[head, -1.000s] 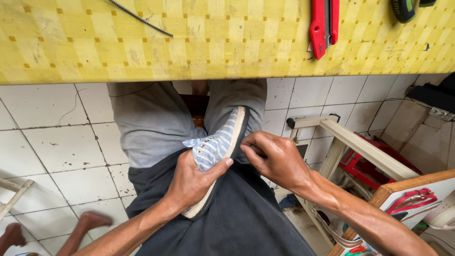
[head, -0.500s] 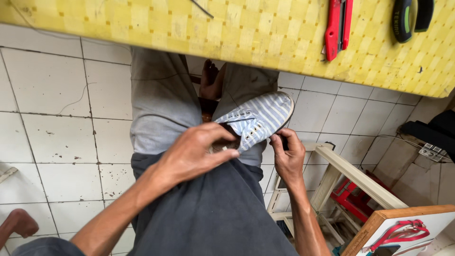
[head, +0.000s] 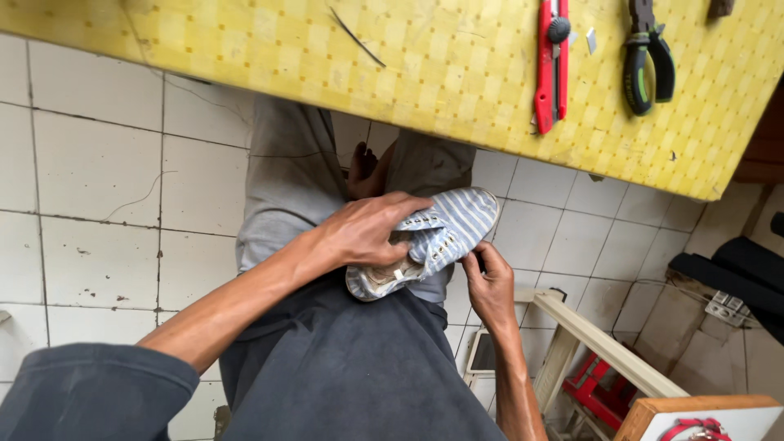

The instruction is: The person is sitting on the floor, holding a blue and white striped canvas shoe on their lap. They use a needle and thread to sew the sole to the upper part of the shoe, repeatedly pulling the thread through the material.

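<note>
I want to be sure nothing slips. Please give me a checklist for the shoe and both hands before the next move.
1. Left hand on top of the shoe: ok, fingers lie across the laces.
2. Right hand at the sole edge: ok, fingertips touch it.
3. Shoe supported on the lap: ok, it rests on the grey shorts.
4. Red knife away from hands: ok, it lies on the yellow table.
5. Knife blade retracted: cannot tell.
6. Pliers in reach: cannot tell.

Striped cloth shoe [head: 445, 237] looks matt and woven; above it, the desk [head: 408, 65] wears scuffed yellow checked covering; floor tiles [head: 90, 204] glossy, stained
</note>
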